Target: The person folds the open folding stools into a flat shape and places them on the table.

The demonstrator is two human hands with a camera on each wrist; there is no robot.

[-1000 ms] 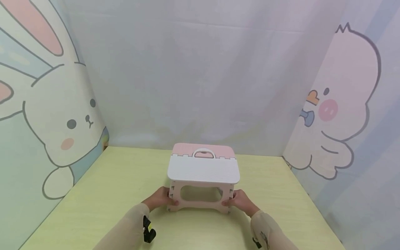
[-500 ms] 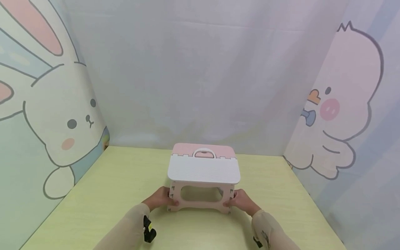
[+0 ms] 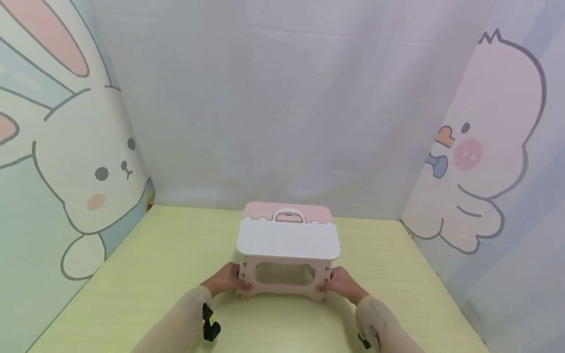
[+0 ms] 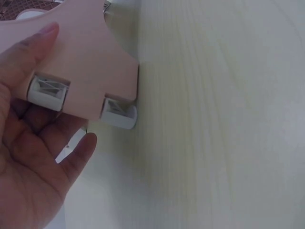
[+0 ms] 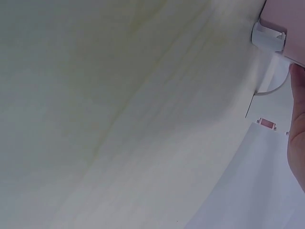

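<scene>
Our left hand grips stool at near left leg, thumb across pink panel. Our right hand grips near right leg. Stool upright between hands on table; handle beyond.

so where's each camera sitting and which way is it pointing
Head: worn on the head, facing forward and down at the folding stool on the yellow table; both sleeved forearms, left hand and right hand show.
Left wrist: beside the left hand, looking along the table at the stool's pink leg; thumb and fingers show.
Right wrist: low, looking across the table; only the right hand's edge shows.
All three share the stool and table.
</scene>
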